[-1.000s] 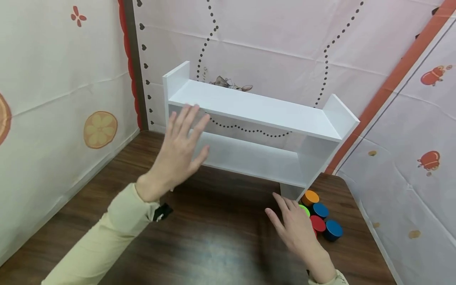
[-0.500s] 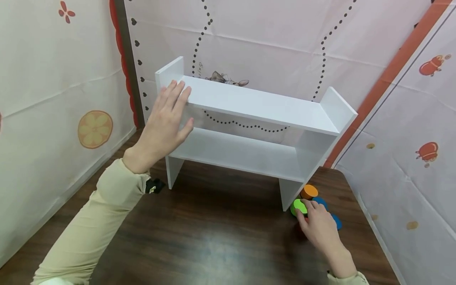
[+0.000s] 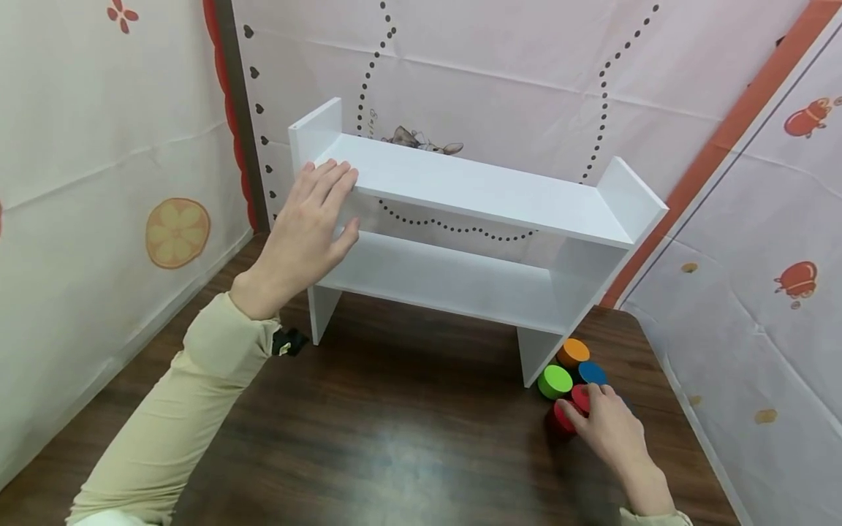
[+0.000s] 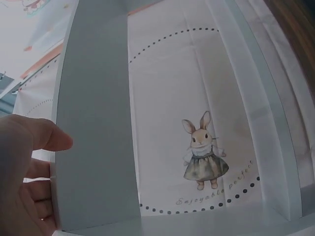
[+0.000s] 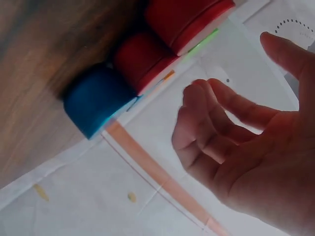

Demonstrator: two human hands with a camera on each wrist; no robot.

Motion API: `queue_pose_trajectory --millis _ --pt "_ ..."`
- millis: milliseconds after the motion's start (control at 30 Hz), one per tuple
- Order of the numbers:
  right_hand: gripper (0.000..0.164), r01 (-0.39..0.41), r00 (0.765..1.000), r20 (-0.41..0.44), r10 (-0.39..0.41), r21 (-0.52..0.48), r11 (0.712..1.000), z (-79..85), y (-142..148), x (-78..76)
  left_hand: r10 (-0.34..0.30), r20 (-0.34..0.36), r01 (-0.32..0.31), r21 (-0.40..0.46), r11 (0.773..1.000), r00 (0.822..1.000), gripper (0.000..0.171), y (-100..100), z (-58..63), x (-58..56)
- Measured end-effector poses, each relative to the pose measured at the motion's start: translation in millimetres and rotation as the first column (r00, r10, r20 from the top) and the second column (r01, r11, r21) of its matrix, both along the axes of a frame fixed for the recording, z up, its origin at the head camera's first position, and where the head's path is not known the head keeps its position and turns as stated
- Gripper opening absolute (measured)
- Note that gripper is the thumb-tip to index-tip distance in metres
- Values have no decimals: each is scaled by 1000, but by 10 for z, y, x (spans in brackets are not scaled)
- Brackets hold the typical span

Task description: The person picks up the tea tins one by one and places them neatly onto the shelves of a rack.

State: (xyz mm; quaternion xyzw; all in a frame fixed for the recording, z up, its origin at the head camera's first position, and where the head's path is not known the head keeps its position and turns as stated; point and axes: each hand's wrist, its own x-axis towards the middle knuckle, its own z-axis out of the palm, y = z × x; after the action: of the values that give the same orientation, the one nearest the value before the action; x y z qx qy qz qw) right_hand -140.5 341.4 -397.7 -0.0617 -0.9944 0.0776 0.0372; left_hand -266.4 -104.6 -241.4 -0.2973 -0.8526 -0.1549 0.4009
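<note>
A white two-tier shelf point(image 3: 460, 281) stands on the dark wooden table. My left hand point(image 3: 296, 234) rests its fingers on the front edge of the upper board, near the left end. In the left wrist view its thumb point(image 4: 56, 137) shows below that board, apart from the other fingers. Small round tins are grouped by the shelf's right foot: green point(image 3: 555, 381), orange point(image 3: 574, 352), blue point(image 3: 593, 372) and two red, the front one point(image 3: 561, 419) half covered. My right hand point(image 3: 615, 431) hovers over the red tins, fingers loosely bent around nothing. A second blue tin point(image 5: 101, 101) is mostly hidden behind it in the head view.
Printed cloth walls point(image 3: 164, 131) enclose the table point(image 3: 395, 438) on the left, back and right. The shelf's upright right end panel point(image 3: 539, 354) stands close beside the green tin. A rabbit print point(image 4: 204, 160) shows through the shelf's open back.
My left hand has moved up and left onto the shelf's upper board. The right hand has gone right, passing from the green tin to above the red tins.
</note>
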Motion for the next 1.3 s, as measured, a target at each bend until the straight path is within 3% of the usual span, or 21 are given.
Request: queue_pose_trajectory --millis 133,333,500,733,933,1300 --pt "70 75 991 111 -71 -31 997 -43 -17 47 -14 -20 14 -13 1000 1000 55 -38 3 -5" --pt "69 90 983 165 -84 -29 995 -168 -34 68 -11 -1 11 -23 1000 1000 57 -60 3 1" --pt "64 74 986 153 -65 -53 996 -242 -22 36 -3 5 3 -21 1000 1000 56 -39 5 2" --pt "77 18 989 145 -1 -121 993 -284 29 -44 4 4 -4 0 1000 1000 55 -23 7 8" --pt "73 -9 991 127 31 -173 985 -354 52 -62 15 11 -15 0 1000 1000 55 -10 2 6" --pt "69 -73 995 53 85 -197 978 -280 -85 -43 10 -5 -10 15 1000 1000 53 -8 -2 -6"
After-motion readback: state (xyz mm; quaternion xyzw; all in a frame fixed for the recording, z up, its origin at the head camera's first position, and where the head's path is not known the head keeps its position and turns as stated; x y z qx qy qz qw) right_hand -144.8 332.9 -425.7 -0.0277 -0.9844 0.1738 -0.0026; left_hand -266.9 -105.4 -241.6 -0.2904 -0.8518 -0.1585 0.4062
